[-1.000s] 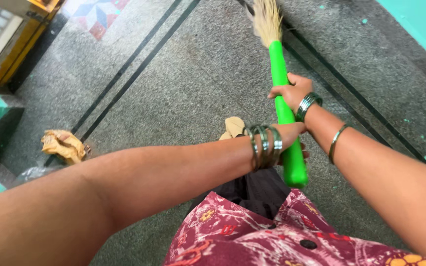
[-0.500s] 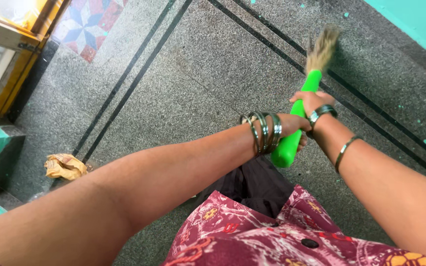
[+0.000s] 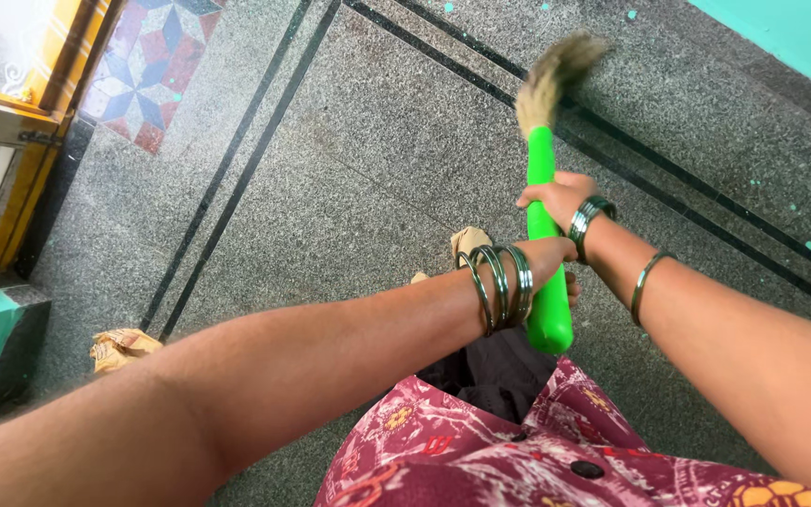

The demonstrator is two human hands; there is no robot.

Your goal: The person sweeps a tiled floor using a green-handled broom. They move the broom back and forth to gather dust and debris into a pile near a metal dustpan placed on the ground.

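Both hands closed on broom (image 3: 544, 235): right hand (image 3: 556, 195) wraps the green handle higher up, left hand (image 3: 548, 255) clamps it near the butt end, bangles at both wrists. Handle stands steep over the speckled stone floor (image 3: 359, 169); bristle tuft (image 3: 548, 75) blurred, near the dark inlay lines. Crumpled paper (image 3: 122, 344) lies well apart, at left. Risk: bristles could skip the paper or scatter dust toward the foot (image 3: 469, 242).
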